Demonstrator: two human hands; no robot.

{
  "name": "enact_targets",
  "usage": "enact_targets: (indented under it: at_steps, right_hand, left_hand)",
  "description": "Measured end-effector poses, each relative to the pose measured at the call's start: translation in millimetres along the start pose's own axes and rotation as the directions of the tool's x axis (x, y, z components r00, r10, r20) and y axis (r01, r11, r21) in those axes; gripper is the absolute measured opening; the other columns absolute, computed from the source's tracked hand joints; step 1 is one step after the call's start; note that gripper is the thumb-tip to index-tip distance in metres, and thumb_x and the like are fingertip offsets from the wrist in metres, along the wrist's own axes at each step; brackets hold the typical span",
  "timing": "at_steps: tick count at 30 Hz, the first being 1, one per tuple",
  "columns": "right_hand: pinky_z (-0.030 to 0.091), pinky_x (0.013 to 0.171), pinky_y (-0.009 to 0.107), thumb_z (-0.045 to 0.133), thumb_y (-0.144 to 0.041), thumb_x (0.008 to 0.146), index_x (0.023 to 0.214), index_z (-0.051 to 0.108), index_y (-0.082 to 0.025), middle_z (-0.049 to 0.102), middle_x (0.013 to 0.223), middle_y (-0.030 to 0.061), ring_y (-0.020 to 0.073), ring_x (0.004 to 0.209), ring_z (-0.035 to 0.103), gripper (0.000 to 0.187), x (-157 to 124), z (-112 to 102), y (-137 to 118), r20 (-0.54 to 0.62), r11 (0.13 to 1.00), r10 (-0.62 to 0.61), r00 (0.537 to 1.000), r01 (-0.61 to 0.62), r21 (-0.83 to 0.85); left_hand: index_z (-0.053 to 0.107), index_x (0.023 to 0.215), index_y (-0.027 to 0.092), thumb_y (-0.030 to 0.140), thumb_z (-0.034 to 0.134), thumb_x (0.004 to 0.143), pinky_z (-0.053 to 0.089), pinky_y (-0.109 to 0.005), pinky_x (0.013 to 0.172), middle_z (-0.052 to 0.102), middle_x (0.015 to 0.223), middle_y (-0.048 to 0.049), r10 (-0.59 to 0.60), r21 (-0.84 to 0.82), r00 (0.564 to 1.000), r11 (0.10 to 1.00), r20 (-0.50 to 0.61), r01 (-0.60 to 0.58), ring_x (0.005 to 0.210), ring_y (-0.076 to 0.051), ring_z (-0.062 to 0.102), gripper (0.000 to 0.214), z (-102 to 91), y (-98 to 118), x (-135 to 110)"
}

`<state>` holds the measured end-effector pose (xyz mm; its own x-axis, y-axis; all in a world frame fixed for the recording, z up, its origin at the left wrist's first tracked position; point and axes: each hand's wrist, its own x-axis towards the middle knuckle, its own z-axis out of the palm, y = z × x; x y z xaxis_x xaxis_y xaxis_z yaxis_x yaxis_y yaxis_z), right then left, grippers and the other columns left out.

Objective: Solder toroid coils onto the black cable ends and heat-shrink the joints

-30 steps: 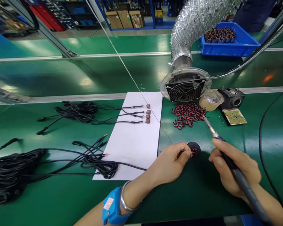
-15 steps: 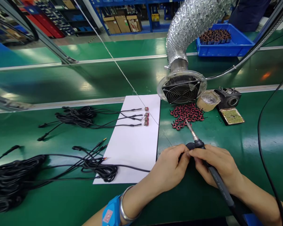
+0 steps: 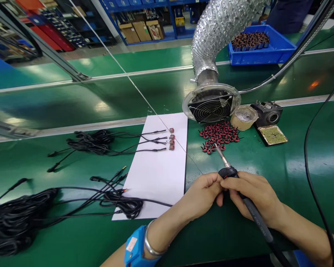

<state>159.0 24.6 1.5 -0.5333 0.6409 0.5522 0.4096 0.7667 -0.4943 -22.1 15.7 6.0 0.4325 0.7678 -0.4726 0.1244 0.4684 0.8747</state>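
My right hand (image 3: 258,198) is closed around the dark handle of a soldering iron (image 3: 257,217), whose metal tip points up and away, over the near edge of a heap of small red-and-black wound coils (image 3: 219,135). My left hand (image 3: 200,196) has its fingers pinched together, touching my right fingertips. Between the two hands is a small dark rounded piece (image 3: 224,172) with red specks, mostly hidden by fingers. A thin wire (image 3: 193,161) slants down from above to my left fingers. The white sheet (image 3: 158,174) lies just left of that hand.
Several black cables (image 3: 91,141) reach small red-and-silver parts (image 3: 172,137) on the sheet. More cable bundles (image 3: 19,207) lie at left. A fan-fronted extraction duct (image 3: 211,107) hangs over the coils. Beside it are a solder-like tub (image 3: 244,116), iron stand (image 3: 268,114) and yellowish sponge (image 3: 272,134).
The view has shifted slightly. My hands stay together, while the left fingers have turned a little and one fingertip shows below. The iron's tip has moved slightly left.
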Motion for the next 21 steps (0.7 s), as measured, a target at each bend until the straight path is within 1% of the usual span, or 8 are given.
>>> enact_targets:
  at_steps: [2, 6, 8, 11, 13, 15, 18, 21]
  right_hand:
    - [0.047, 0.057, 0.022, 0.049, -0.003, 0.09, 0.106, 0.063, -0.02, 0.061, 0.073, -0.0003, 0.0114, 0.061, 0.057, 0.028, 1.4, -1.5, 1.4, -0.019, 1.0, -0.005, 1.0, 0.005, -0.005]
    - [0.049, 0.057, 0.024, 0.053, -0.002, 0.088, 0.108, 0.064, -0.019, 0.066, 0.078, 0.0006, 0.0112, 0.06, 0.059, 0.029, 1.1, -15.7, 1.5, -0.112, 0.999, 0.01, 0.994, -0.014, -0.036]
    - [0.05, 0.057, 0.024, 0.054, 0.0, 0.087, 0.115, 0.064, -0.02, 0.068, 0.078, 0.0002, 0.0116, 0.06, 0.061, 0.035, -2.5, -26.8, -0.6, -0.183, 0.998, 0.036, 0.982, -0.044, -0.037]
    - [0.052, 0.059, 0.027, 0.057, -0.003, 0.086, 0.13, 0.06, -0.021, 0.069, 0.084, 0.003, 0.0161, 0.071, 0.066, 0.047, -10.8, -42.1, -5.8, -0.26, 0.997, 0.075, 0.963, -0.075, 0.009]
    - [0.051, 0.057, 0.03, 0.057, -0.007, 0.085, 0.13, 0.061, -0.02, 0.066, 0.085, 0.0052, 0.0182, 0.072, 0.064, 0.047, -15.8, -48.9, -10.3, -0.25, 0.995, 0.092, 0.964, -0.08, 0.058]
    - [0.047, 0.051, 0.03, 0.055, -0.009, 0.083, 0.122, 0.065, -0.018, 0.062, 0.076, 0.0045, 0.0172, 0.063, 0.06, 0.041, -18.9, -52.1, -15.0, -0.201, 0.991, 0.111, 0.973, -0.092, 0.101]
    - [0.041, 0.046, 0.029, 0.053, -0.009, 0.08, 0.109, 0.066, -0.015, 0.056, 0.065, 0.0017, 0.0147, 0.053, 0.052, 0.032, -20.1, -50.6, -20.3, -0.163, 0.982, 0.128, 0.978, -0.102, 0.158]
    - [0.04, 0.049, 0.03, 0.052, -0.01, 0.079, 0.101, 0.065, -0.014, 0.058, 0.066, 0.0026, 0.0147, 0.053, 0.051, 0.026, -19.5, -45.1, -21.9, -0.153, 0.977, 0.12, 0.981, -0.089, 0.194]
  left_hand:
    - [0.047, 0.068, 0.02, 0.042, 0.049, 0.089, 0.024, -0.023, 0.049, 0.045, 0.052, 0.0066, -0.001, -0.038, 0.999, 0.999, -0.036, 0.0, 0.047, -0.008, 0.03, 0.031, 2.2, 0.0, 1.7]
    - [0.05, 0.073, 0.02, 0.037, 0.048, 0.089, 0.026, -0.022, 0.049, 0.047, 0.049, 0.0074, 0.038, 0.028, 0.983, 0.999, -0.178, -0.034, 0.046, -0.009, 0.033, 0.023, 9.1, -2.1, 4.8]
    - [0.051, 0.075, 0.02, 0.033, 0.046, 0.09, 0.028, -0.022, 0.05, 0.048, 0.048, 0.0074, 0.046, 0.061, 0.972, 0.998, -0.231, -0.033, 0.046, -0.01, 0.036, 0.02, 12.5, -4.0, 6.2]
    - [0.051, 0.073, 0.02, 0.03, 0.046, 0.09, 0.03, -0.023, 0.051, 0.049, 0.047, 0.0074, 0.06, 0.094, 0.955, 0.995, -0.291, -0.034, 0.046, -0.01, 0.038, 0.02, 16.1, -7.2, 6.9]
    - [0.051, 0.072, 0.021, 0.031, 0.046, 0.09, 0.031, -0.024, 0.052, 0.049, 0.048, 0.0072, 0.078, 0.12, 0.946, 0.992, -0.315, -0.042, 0.047, -0.01, 0.039, 0.022, 17.4, -9.3, 5.9]
    - [0.05, 0.071, 0.021, 0.032, 0.046, 0.09, 0.031, -0.024, 0.053, 0.049, 0.048, 0.007, 0.083, 0.14, 0.942, 0.989, -0.324, -0.039, 0.048, -0.011, 0.039, 0.023, 17.8, -11.4, 4.1]
    - [0.051, 0.072, 0.021, 0.034, 0.045, 0.091, 0.032, -0.025, 0.053, 0.05, 0.048, 0.0069, 0.075, 0.157, 0.945, 0.987, -0.319, -0.025, 0.048, -0.011, 0.04, 0.024, 17.3, -13.9, 1.6]
    - [0.052, 0.072, 0.021, 0.035, 0.045, 0.091, 0.033, -0.025, 0.055, 0.05, 0.048, 0.0068, 0.084, 0.172, 0.943, 0.985, -0.321, -0.029, 0.049, -0.011, 0.042, 0.025, 16.6, -15.1, 1.0]
